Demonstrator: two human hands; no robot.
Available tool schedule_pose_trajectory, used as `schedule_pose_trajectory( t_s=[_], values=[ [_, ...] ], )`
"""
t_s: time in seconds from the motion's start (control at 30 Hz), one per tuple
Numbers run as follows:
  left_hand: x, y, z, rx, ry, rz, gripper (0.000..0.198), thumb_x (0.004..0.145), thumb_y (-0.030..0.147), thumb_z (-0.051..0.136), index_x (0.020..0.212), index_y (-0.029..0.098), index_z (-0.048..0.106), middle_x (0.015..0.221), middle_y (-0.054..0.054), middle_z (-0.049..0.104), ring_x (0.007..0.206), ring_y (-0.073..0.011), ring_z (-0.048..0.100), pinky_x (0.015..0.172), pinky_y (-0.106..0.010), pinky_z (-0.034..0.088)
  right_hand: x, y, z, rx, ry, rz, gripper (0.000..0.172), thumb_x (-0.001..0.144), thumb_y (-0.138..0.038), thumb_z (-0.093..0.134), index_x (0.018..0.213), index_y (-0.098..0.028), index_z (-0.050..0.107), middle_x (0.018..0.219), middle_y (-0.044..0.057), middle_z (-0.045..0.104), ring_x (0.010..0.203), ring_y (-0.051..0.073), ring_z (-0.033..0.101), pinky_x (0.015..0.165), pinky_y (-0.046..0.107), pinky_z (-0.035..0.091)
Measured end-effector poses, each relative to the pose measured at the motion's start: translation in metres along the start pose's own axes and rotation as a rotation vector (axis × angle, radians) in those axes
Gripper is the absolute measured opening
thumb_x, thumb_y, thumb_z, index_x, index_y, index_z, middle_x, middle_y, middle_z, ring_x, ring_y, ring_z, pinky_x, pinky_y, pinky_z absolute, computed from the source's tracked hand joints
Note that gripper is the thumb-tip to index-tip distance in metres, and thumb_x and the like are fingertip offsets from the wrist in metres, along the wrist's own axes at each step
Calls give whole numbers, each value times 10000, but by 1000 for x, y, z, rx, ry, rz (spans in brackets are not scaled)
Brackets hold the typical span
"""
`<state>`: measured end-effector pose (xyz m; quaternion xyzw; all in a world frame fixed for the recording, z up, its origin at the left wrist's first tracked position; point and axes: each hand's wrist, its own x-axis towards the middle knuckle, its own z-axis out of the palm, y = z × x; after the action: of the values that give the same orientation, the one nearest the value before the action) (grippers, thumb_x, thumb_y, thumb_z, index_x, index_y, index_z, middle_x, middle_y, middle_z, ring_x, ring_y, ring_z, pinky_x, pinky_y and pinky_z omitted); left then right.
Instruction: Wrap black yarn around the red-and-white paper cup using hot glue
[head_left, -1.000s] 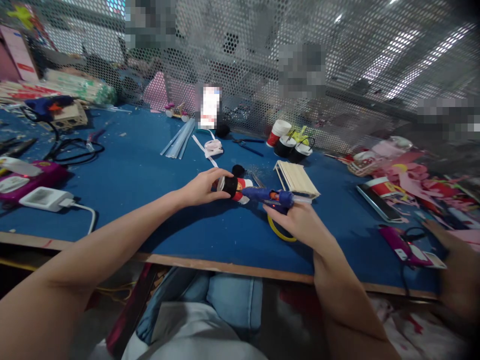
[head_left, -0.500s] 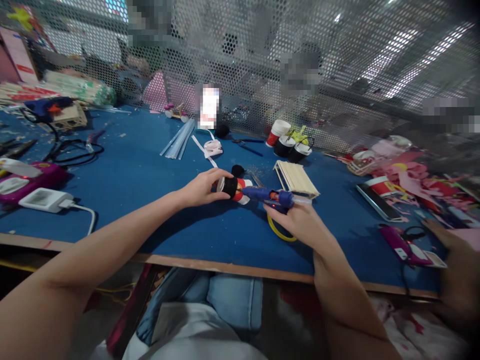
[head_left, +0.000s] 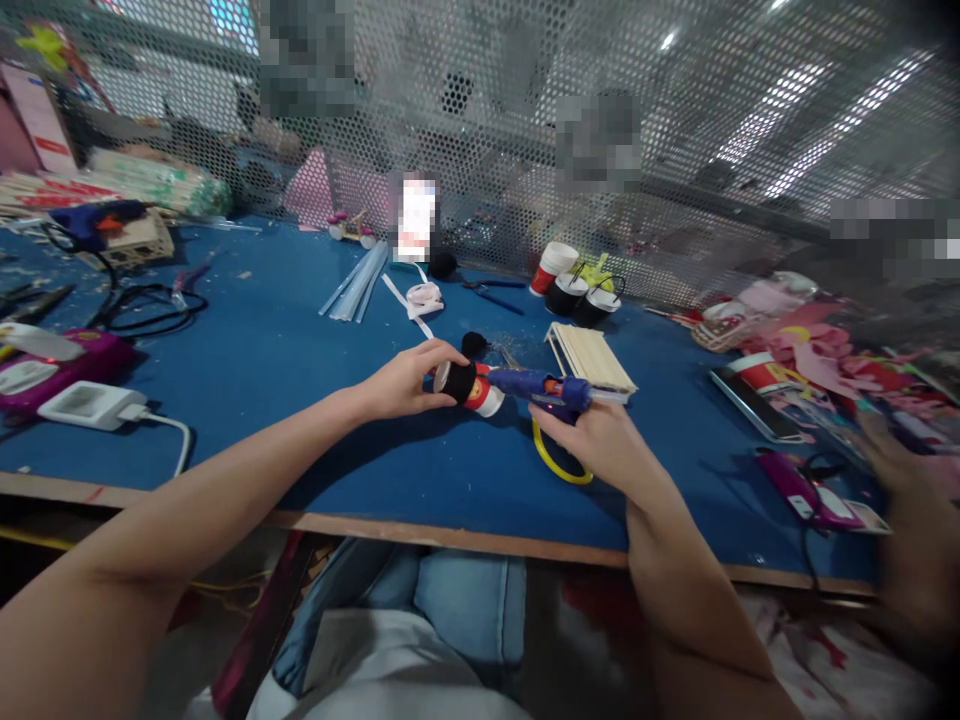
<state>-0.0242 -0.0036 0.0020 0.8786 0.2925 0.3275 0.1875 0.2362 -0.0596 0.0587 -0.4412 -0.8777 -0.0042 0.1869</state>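
Observation:
My left hand (head_left: 409,382) grips a red and white paper cup (head_left: 489,396) that lies on its side, with black yarn wound round part of it. In my right hand (head_left: 600,430) is a blue glue gun (head_left: 536,386), its nozzle at the cup's upper side near the edge of the yarn. A black ball of yarn (head_left: 474,346) lies just behind the cup. Below the glue gun, a yellow ring (head_left: 559,465) rests on the blue table (head_left: 420,470).
Behind are clear glue sticks (head_left: 355,285), white ribbon (head_left: 424,298), pliers (head_left: 491,293), several cups (head_left: 566,292) and a wooden-stick piece (head_left: 592,358). Power strips stand left (head_left: 97,365) and right (head_left: 806,490). Another person's hand (head_left: 892,460) is at the far right.
The cup has turned slightly and shows more of its red and white side. The glue gun's nozzle has shifted up a little. The other person's hand at the right has moved.

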Motion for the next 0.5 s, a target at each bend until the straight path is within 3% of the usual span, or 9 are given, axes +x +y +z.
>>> schedule_pose_trajectory(
  t_s=[0.33, 0.5],
  values=[
    [0, 1, 2, 4, 1, 63, 433, 750, 207, 655, 1147, 191, 482, 1178, -117, 508, 1105, -222, 513, 941, -383, 441, -1, 9, 5, 45, 25, 59, 252, 815, -340, 478, 705, -203, 657, 507, 23, 486, 499, 159, 456, 514, 297, 330],
    [1, 4, 2, 16, -2, 78, 403, 758, 201, 647, 1129, 180, 491, 1185, -132, 506, 1127, -232, 505, 950, -397, 441, 2, 7, 7, 71, 20, 136, 304, 815, -355, 493, 557, -208, 556, 444, 9, 458, 459, 150, 449, 493, 297, 344]
  ],
)
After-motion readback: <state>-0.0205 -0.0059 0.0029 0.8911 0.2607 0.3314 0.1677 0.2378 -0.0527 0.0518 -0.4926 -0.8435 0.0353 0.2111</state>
